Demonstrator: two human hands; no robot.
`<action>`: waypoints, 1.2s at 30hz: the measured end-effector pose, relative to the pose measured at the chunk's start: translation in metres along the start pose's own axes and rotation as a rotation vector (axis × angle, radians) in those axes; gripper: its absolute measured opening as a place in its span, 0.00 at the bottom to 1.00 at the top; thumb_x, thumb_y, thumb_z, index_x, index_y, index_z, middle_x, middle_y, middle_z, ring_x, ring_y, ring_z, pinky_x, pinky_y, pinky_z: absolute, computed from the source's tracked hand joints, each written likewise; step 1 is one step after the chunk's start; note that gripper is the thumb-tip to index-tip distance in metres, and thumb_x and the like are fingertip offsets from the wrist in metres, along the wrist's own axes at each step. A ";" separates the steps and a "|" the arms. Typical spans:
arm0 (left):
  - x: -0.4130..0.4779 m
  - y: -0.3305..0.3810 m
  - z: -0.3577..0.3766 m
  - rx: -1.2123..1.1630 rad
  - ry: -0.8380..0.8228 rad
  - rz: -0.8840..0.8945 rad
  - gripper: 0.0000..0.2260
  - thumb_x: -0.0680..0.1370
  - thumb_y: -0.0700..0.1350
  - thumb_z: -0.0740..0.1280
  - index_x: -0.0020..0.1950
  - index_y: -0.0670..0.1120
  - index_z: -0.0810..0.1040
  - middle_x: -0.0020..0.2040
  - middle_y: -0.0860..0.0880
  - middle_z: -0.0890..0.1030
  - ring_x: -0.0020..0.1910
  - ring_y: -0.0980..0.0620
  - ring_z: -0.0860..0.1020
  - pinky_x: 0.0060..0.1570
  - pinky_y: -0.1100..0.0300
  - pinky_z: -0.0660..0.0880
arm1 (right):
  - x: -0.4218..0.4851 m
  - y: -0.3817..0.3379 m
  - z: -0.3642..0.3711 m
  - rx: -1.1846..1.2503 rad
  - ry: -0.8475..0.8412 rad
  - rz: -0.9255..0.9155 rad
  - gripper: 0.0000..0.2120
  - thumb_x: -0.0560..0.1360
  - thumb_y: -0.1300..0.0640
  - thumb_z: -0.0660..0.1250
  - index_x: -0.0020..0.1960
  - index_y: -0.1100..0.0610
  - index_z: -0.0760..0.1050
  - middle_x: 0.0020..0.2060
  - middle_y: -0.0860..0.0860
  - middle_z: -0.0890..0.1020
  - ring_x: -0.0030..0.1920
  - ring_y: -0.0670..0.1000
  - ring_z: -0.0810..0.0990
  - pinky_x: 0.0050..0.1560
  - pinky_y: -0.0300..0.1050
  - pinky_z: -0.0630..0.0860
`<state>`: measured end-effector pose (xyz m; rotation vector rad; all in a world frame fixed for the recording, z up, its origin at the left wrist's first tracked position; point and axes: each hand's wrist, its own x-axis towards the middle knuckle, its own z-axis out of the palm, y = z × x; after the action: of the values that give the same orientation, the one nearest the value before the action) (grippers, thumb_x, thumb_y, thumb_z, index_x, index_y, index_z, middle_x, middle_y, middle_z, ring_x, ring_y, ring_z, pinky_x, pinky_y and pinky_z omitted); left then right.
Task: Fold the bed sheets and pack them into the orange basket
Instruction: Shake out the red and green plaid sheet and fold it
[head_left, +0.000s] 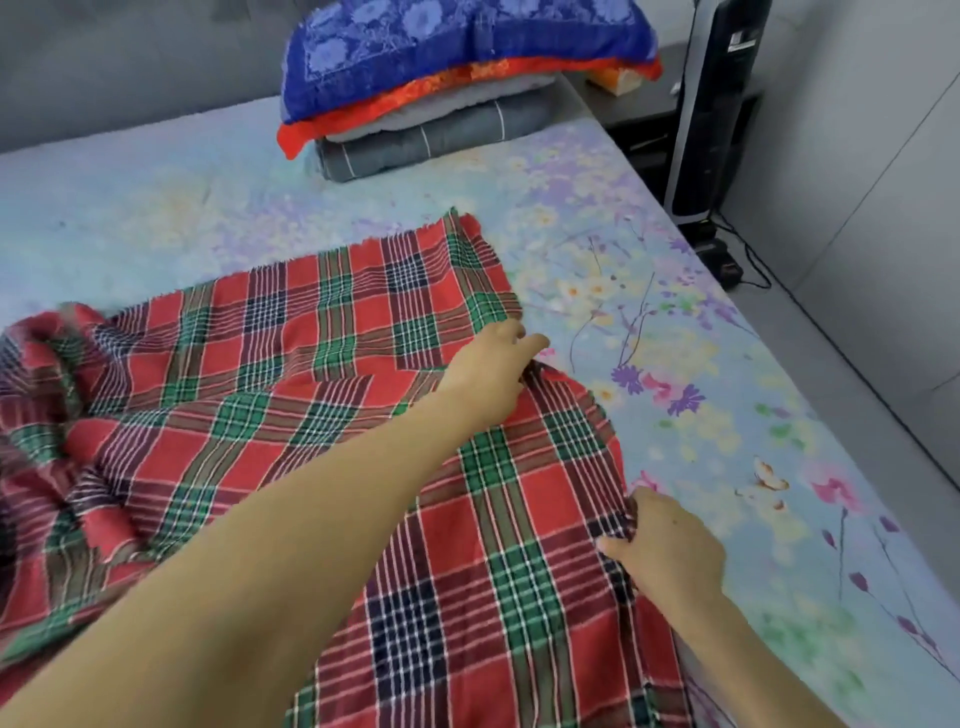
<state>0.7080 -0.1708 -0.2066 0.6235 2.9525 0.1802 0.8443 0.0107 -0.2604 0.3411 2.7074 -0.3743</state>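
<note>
Left hand (491, 364) reaches across, fingers curled, pinching the plaid sheet (291, 364) at its right edge, right hand (667, 551) grips that edge nearer in, fingertips buried in cloth, sheet bunched and cut off at left, spread over the floral bed (701, 364) below stacked bedding (441, 104).

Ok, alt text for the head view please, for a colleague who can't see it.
Two hands grip the right edge of a red-and-green plaid sheet lying partly rumpled on a floral bed, the left hand farther away, the right hand nearer. A stack of folded bedding under a blue pillow sits at the bed's far end.
</note>
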 end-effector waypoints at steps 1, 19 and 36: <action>-0.013 -0.006 0.002 0.053 0.038 -0.039 0.21 0.75 0.38 0.66 0.68 0.46 0.68 0.63 0.43 0.69 0.63 0.42 0.67 0.53 0.49 0.73 | 0.007 -0.002 0.003 -0.039 -0.025 0.012 0.28 0.72 0.42 0.69 0.66 0.53 0.66 0.60 0.50 0.76 0.57 0.54 0.77 0.48 0.46 0.75; -0.245 -0.201 0.025 0.047 -0.053 -0.825 0.12 0.75 0.37 0.62 0.56 0.42 0.78 0.52 0.39 0.79 0.52 0.38 0.77 0.50 0.48 0.74 | 0.032 -0.033 0.036 -0.287 -0.003 0.228 0.20 0.74 0.57 0.68 0.65 0.58 0.71 0.63 0.56 0.74 0.62 0.59 0.73 0.53 0.53 0.75; -0.064 -0.186 -0.076 0.352 0.104 -0.479 0.17 0.76 0.41 0.65 0.64 0.45 0.71 0.59 0.41 0.74 0.59 0.40 0.71 0.52 0.49 0.70 | 0.027 -0.045 0.025 -0.294 -0.037 0.177 0.15 0.76 0.52 0.66 0.61 0.52 0.71 0.57 0.50 0.76 0.58 0.51 0.76 0.50 0.47 0.75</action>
<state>0.6823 -0.3724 -0.1517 -0.0824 3.1496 -0.3658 0.8154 -0.0341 -0.2839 0.4779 2.6198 0.0668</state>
